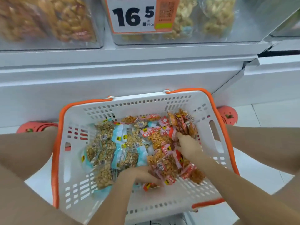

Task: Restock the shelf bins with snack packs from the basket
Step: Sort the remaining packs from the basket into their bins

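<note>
both hands curl into the red snack packs (164,153) in the basket (78,189): left hand (142,175) near edge, right hand (189,146) farther.

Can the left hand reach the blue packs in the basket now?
Probably yes. The left hand is already inside the basket, and the blue packs lie uncovered just beside it, with nothing between.

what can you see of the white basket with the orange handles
The basket looks like white plastic, its walls pierced with rows of slots and an orange handle folded down along each long rim. It sits low before the shelf, between the person's legs. Inside lie blue-trimmed snack packs on its left and red-trimmed packs on its right. The left hand and right hand reach into the red ones.
</note>
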